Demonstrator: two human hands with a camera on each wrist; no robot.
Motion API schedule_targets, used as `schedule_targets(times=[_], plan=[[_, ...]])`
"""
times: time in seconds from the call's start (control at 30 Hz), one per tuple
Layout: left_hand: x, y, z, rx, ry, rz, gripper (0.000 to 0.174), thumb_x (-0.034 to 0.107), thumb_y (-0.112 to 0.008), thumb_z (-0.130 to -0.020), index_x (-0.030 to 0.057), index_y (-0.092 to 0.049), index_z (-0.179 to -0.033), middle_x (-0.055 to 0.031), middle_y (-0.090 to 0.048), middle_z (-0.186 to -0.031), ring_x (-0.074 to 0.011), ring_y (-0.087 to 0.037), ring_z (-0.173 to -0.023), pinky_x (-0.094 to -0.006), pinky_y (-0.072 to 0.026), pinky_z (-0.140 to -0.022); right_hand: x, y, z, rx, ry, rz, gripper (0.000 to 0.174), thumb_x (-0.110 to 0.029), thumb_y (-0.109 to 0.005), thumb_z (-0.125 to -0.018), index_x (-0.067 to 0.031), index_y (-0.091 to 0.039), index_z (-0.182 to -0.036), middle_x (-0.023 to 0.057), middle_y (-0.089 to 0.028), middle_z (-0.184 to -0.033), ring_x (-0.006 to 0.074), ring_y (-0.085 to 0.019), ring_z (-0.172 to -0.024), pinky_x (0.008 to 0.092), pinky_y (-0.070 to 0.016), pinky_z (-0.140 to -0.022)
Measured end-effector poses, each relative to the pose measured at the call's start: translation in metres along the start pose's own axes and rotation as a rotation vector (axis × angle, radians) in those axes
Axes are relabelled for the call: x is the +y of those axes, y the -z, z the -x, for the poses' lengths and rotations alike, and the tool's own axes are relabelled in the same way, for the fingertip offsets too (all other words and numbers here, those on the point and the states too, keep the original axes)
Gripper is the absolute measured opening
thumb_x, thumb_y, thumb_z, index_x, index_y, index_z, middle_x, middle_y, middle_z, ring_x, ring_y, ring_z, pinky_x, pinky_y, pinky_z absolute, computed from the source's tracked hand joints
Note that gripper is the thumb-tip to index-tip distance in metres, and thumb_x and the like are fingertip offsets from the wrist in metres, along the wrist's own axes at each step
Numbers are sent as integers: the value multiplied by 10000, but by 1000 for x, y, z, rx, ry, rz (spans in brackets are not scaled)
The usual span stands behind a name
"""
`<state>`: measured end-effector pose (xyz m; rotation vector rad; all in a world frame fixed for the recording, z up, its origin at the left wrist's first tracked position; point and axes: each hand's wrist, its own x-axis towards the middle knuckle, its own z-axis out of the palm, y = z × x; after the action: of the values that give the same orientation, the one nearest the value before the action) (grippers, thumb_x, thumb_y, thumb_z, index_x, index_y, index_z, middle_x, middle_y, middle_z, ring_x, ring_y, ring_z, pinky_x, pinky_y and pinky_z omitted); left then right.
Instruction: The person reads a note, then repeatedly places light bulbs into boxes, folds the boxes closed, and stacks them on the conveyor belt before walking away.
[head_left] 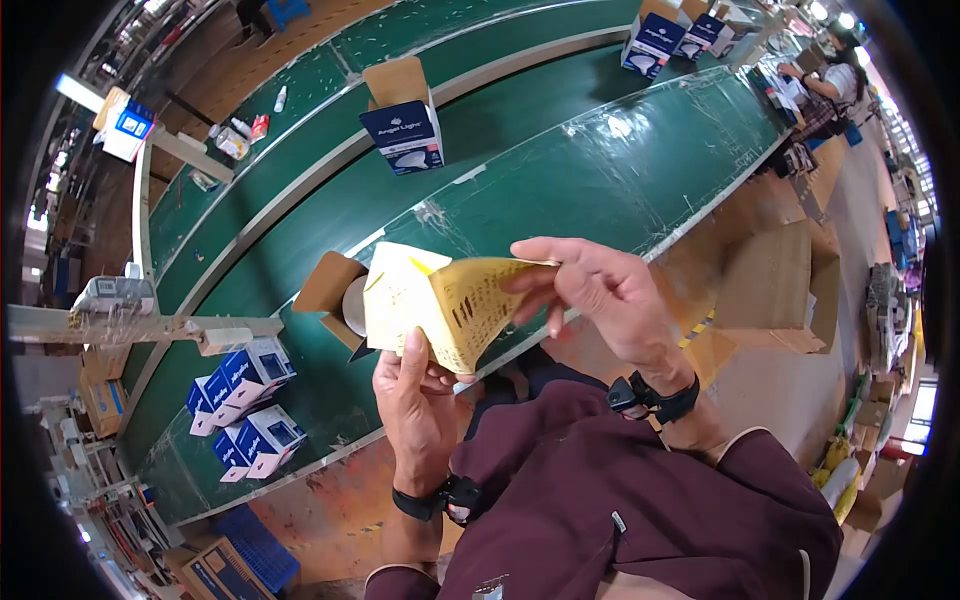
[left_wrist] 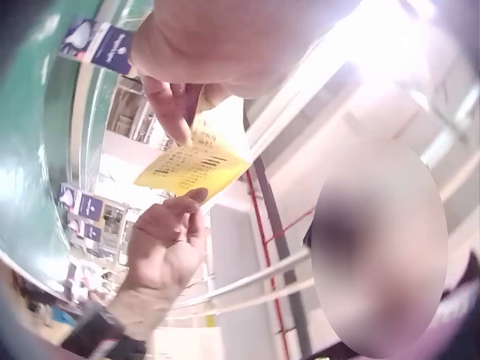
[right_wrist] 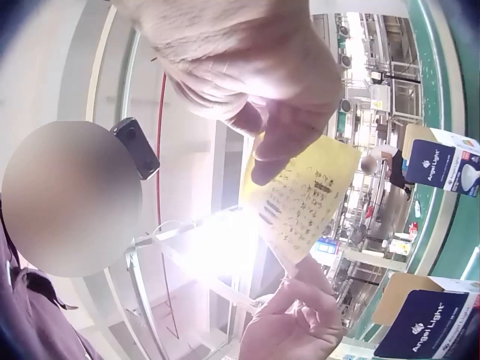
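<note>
- You have the long green-topped workbench [head_left: 650,185] running across in front of you; it is the largest thing here.
- A big brown cardboard box [head_left: 765,290] stands open to your right, beside the bench.
- A dark blue and white "Angel Light" carton [head_left: 405,135] stands open-flapped on the bench, beyond your hands; smaller-looking blue and white cartons [head_left: 240,385] sit grouped to your left.
- The creased yellow paper sheet [head_left: 470,305], covered in dark handwriting, is held up over the bench's near side, between your hands.
- Your right hand [head_left: 625,305] pinches the sheet's edge between thumb and forefinger; its other fingers are partly bent.
- Your left hand [head_left: 415,395] grips the lower edge, thumb on the near face, fingers curled behind.
</note>
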<state>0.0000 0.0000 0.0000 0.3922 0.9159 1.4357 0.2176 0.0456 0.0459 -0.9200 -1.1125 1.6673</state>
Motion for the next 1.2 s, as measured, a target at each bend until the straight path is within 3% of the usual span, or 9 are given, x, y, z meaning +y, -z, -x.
schedule_targets(times=[0.2, 0.3, 0.33, 0.5, 0.7, 0.77, 0.87, 1.03, 1.2], plan=[[13, 2, 8, 151, -75, -89, 195, 197, -605, -1070, 7, -628, -1109, -81, -733, -838, -118, -667, -627, -281, -553, -550, 14, -1, -1, 235, 12, 345, 164, -129, -740, -994, 31, -730, -1029, 41, -760, -885, 40, -658, -770, 226, -526, -681], [17, -3, 10, 189, -122, -193, 186, 188, -609, -1067, 8, -628, -1107, -72, -729, -825, -116, -657, -608, -274, -546, -549, 6, -2, 4, 212, 1, 418, 195, -162, -765, -981, 30, -743, -1003, 31, -753, -855, 27, -639, -751, 212, -510, -661], [18, 10, 9, 105, -117, -189, 226, 180, -586, -1074, -19, -629, -1173, -100, -754, -961, -138, -716, -744, -285, -589, -672, 6, 0, 5, 187, -10, 391, 201, -169, -771, -978, 30, -747, -988, 27, -751, -846, 25, -634, -745, 207, -503, -654], [33, 11, 2, 139, -44, -39, 226, 199, -608, -1063, -6, -660, -1143, -50, -751, -943, -64, -661, -716, -211, -454, -598, -8, -2, 11, 115, -103, 280, 207, -175, -783, -968, 27, -764, -928, 10, -744, -815, 13, -609, -708, 191, -467, -620], [37, 28, -14, 96, -32, -131, 239, 217, -650, -1037, -8, -689, -1107, -43, -749, -925, -56, -668, -723, -213, -489, -610, -9, 1, 19, 17, -207, 378, 194, -182, -775, -974, 11, -759, -961, -15, -683, -739, 24, -561, -656, 220, -422, -584], [42, 22, -18, 37, 27, -202, 249, 212, -669, -1030, -23, -707, -1102, -48, -754, -926, -61, -685, -732, -216, -519, -622, -1, 14, 15, -261, -154, 779, 266, -273, -761, -988, -16, -756, -1052, 8, -704, -827, 74, -615, -756, 250, -472, -665], [48, 11, -21, -97, 121, -348, 279, 225, -694, -1024, -43, -738, -1084, -68, -766, -923, -85, -714, -731, -235, -566, -627, 14, -6, 8, -101, 43, 577, 364, -315, -737, -1004, 0, -726, -1186, 34, -745, -964, 91, -664, -907, 257, -523, -810], [49, -9, -24, -233, 208, -436, 311, 263, -680, -1036, -40, -747, -1060, -75, -766, -899, -98, -716, -718, -252, -575, -623, 14, -9, 3, -68, -115, 324, 420, -353, -688, -1040, 26, -710, -1217, 33, -759, -1035, 93, -672, -968, 268, -532, -872], [41, -2, -29, -190, 201, -286, 321, 264, -662, -1040, -46, -747, -1044, -86, -768, -898, -105, -721, -714, -257, -583, -629, 7, 1, 6, -58, -185, 309, 393, -375, -655, -1059, 6, -737, -1114, -18, -683, -866, 21, -550, -692, 199, -457, -614]])
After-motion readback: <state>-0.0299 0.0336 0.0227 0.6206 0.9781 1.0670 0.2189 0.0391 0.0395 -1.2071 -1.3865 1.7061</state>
